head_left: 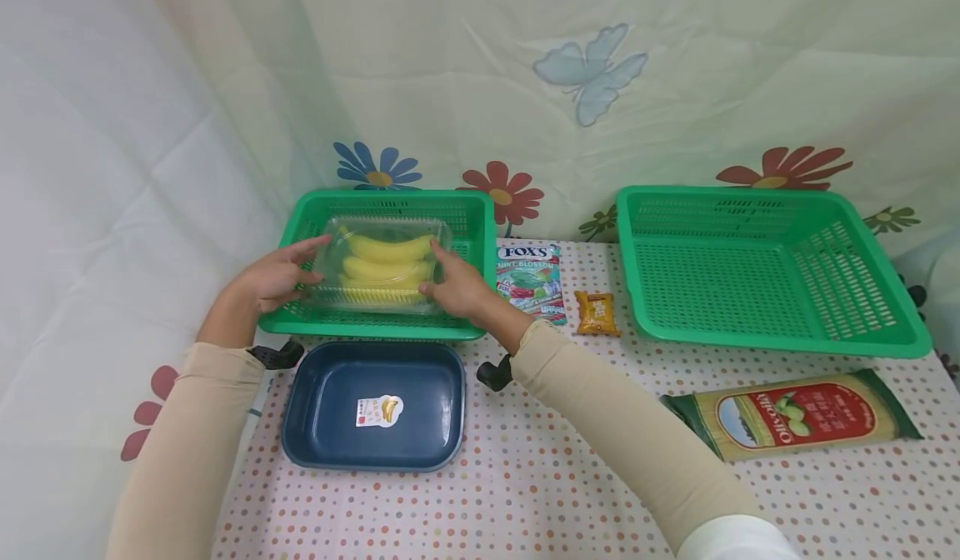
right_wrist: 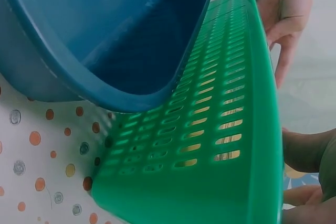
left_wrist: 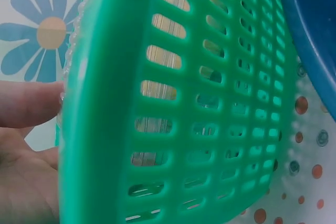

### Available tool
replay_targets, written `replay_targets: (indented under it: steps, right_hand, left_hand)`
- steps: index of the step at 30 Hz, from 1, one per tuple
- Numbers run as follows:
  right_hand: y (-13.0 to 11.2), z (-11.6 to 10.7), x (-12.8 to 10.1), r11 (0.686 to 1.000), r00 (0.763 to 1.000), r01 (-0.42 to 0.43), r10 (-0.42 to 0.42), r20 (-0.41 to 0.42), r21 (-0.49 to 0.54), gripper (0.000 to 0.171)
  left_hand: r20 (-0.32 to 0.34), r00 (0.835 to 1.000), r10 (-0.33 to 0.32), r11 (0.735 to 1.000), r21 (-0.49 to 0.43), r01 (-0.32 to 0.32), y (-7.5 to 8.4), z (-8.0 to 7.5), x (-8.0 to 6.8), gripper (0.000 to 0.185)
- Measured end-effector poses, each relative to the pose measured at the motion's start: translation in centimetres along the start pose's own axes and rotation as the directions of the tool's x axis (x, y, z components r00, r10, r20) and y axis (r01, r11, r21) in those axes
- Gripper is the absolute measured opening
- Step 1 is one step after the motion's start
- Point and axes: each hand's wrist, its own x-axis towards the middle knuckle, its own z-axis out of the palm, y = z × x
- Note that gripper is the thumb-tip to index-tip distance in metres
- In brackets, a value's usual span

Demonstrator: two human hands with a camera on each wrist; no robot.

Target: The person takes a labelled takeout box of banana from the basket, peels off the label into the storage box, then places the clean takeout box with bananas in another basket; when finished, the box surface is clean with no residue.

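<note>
A clear plastic box of yellow bananas [head_left: 382,270] sits low inside the left green basket [head_left: 390,199]. My left hand [head_left: 306,264] grips the box's left end, thumb on the top edge and fingers on the side. On the right end my right hand [head_left: 437,271] holds it the same way. In the left wrist view the basket wall [left_wrist: 210,108] fills the frame, with my left hand's fingers [left_wrist: 26,103] behind it. The right wrist view has the basket wall [right_wrist: 220,129] and both hands beyond its rim.
A dark blue tray [head_left: 330,443] with a banana sticker lies just in front of the basket. To the right lie a Fox's candy bag [head_left: 531,281], a small yellow packet [head_left: 597,312], another green basket [head_left: 765,339] and an olive-labelled pack [head_left: 795,414]. A flowered curtain hangs behind.
</note>
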Motion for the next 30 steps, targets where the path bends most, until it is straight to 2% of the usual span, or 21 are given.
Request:
replay_targets:
  steps: [12,16,20,22,25,28,30]
  right_hand:
    - [0.2,-0.1,0.5,0.999,0.999,0.026,-0.027,-0.017,-0.024,0.081]
    - [-0.1,-0.7,-0.2,0.992,0.997,0.06,-0.064,-0.037,-0.107,0.08]
    - [-0.6,-2.6,-2.1,0.968,0.988,0.137,-0.149,-0.042,-0.212,0.08]
    - [-0.9,-4.0,-3.5,0.946,0.976,0.196,-0.213,-0.039,-0.257,0.079]
    - [-1.2,-6.2,-5.9,0.901,0.945,0.29,-0.323,-0.052,-0.322,0.078]
    - [-1.2,-8.7,-8.7,0.836,0.895,0.368,-0.437,-0.089,-0.407,0.076]
    - [-1.0,-10.2,-10.7,0.793,0.859,0.383,-0.494,-0.132,-0.474,0.074]
  left_hand:
    - [-0.023,1.0,-0.003,1.0,0.026,0.004,-0.1,0.1,0.2,0.082]
    - [-0.094,0.995,0.022,0.986,0.164,-0.007,0.8,0.9,-0.7,0.076]
    - [-0.184,0.979,0.094,0.94,0.34,-0.026,2.6,2.3,-1.8,0.07]
    - [-0.225,0.962,0.154,0.905,0.423,-0.046,3.7,3.1,-2.4,0.066]
    - [-0.276,0.923,0.269,0.838,0.539,-0.083,5.5,4.2,-3.7,0.061]
    - [-0.305,0.868,0.392,0.786,0.602,-0.143,7.3,5.9,-5.4,0.057]
    - [-0.318,0.818,0.479,0.755,0.625,-0.199,8.3,7.2,-6.4,0.054]
